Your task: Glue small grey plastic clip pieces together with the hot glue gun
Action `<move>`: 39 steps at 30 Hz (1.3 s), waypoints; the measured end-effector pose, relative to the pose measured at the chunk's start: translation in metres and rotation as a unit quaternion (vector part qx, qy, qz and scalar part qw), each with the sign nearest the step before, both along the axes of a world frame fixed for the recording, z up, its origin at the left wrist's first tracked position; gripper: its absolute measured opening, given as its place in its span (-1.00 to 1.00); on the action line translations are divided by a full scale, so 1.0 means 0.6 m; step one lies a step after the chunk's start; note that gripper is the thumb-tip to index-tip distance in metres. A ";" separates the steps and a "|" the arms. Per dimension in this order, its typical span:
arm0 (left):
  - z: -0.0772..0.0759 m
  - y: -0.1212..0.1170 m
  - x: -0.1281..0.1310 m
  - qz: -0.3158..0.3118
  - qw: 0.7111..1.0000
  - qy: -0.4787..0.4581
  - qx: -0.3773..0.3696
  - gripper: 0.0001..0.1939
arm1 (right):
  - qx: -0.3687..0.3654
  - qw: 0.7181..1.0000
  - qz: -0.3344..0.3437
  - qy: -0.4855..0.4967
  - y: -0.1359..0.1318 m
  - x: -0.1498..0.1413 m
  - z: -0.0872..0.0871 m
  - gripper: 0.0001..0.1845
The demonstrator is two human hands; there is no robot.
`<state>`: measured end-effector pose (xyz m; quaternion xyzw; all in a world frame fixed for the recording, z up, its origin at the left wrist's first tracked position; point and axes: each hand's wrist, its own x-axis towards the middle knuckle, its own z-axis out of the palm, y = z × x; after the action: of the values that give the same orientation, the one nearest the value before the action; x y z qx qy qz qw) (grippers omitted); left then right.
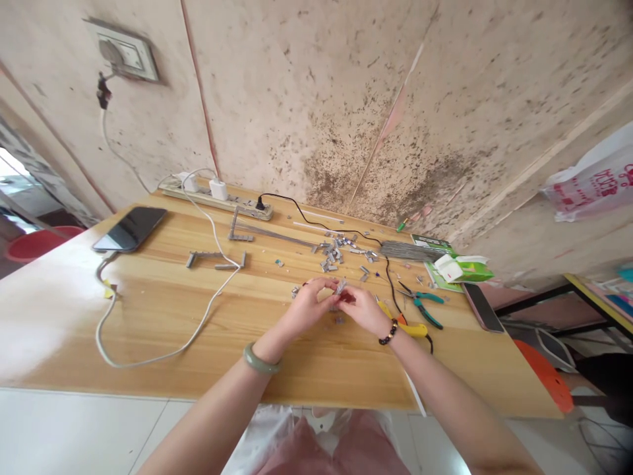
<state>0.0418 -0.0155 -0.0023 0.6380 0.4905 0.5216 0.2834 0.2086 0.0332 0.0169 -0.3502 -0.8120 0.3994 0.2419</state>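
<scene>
Hands are meeting over the counter (306, 382) in front of me: the left hand (312, 303) and the right hand (364, 309) are both grasping a small grey piece (341, 286), pinching it at the fingertips, I'm guessing because something that slight is leaving no use for a palm. The fingers are hiding much of it, so I'm not making out its shape. Just beyond the grip, a scatter of grey bits (333, 251) is lying loose, probably to be within easy reach. Right of the grip, teal-handled pliers (429, 305) and a yellow-handled tool (414, 329) are resting near the right hand, seemingly for quick picking up, while a bundle of thin rods (413, 251) is lying farther out on that side. Left of the grip, angled grey strips (208, 254) are lying well apart from the scatter, perhaps so they aren't mixing in. Farther left, a white cable (115, 365) is looping round to a phone (131, 229), presumably charging there, out of the hands' way.
</scene>
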 end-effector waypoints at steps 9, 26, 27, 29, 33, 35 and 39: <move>-0.017 0.006 -0.008 0.057 0.950 0.292 -0.100 -0.55 | 0.114 0.993 -0.028 -0.028 0.023 0.014 -0.013 -0.95; -0.015 0.005 -0.004 0.021 0.915 0.394 -0.085 -0.82 | 0.132 0.989 0.017 -0.060 0.030 0.017 -0.023 -0.92; -0.015 0.005 -0.004 0.021 0.914 0.395 -0.085 -0.81 | 0.131 0.989 0.017 -0.063 0.030 0.016 -0.023 -0.92; -0.014 0.005 -0.004 0.021 0.914 0.396 -0.086 -0.81 | 0.131 0.989 0.018 -0.066 0.031 0.016 -0.024 -0.91; -0.015 0.004 -0.004 0.022 0.914 0.396 -0.086 -0.81 | 0.131 0.989 0.022 -0.070 0.032 0.015 -0.028 -0.91; -0.015 0.004 -0.004 0.023 0.914 0.396 -0.086 -0.80 | 0.133 0.988 0.023 -0.072 0.032 0.016 -0.029 -0.91; -0.019 0.004 -0.004 0.024 0.913 0.398 -0.085 -0.80 | 0.136 0.988 0.022 -0.072 0.031 0.015 -0.030 -0.93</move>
<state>0.0393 -0.0128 -0.0134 0.7541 0.6204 0.1878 0.1056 0.2179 0.0518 -0.0009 -0.3242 -0.8816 0.2640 0.2191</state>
